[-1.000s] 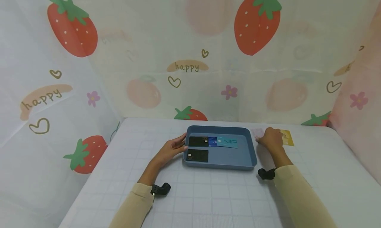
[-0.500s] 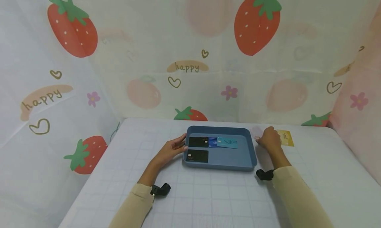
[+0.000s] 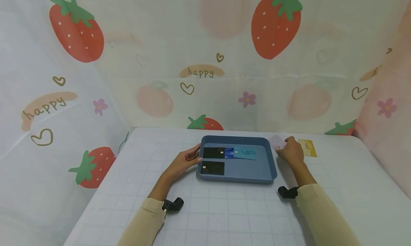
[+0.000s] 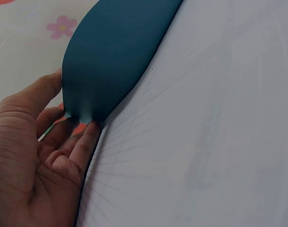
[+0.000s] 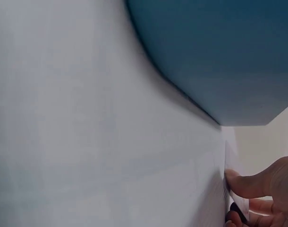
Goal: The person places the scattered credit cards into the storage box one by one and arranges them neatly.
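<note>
A blue-grey tray [image 3: 253, 171] lies on the table in the head view. My left hand [image 3: 182, 164] holds its left end, thumb and fingertips against the outer wall [image 4: 111, 52]. Inside the tray are two black cards [image 3: 213, 152], one above the other, then a dark blue card [image 3: 229, 153] partly covered by a light blue VIP card [image 3: 245, 153]. Just right of the tray, my right hand [image 3: 291, 151] pinches a pale pink card [image 3: 277, 141] between thumb and fingers. The right wrist view shows this card [image 5: 236, 165] tilted up off the table.
A gold card [image 3: 307, 147] lies on the table just right of my right hand. The white gridded table [image 3: 224, 210] runs back to a cloth wall [image 3: 231, 106] printed with fruit. Black wrist cameras [image 3: 173, 204] sit on both wrists.
My right hand has shifted slightly left, uncovering more of the gold card. More of the pale pink card shows beside the tray's right rim. The left hand and tray stay put.
</note>
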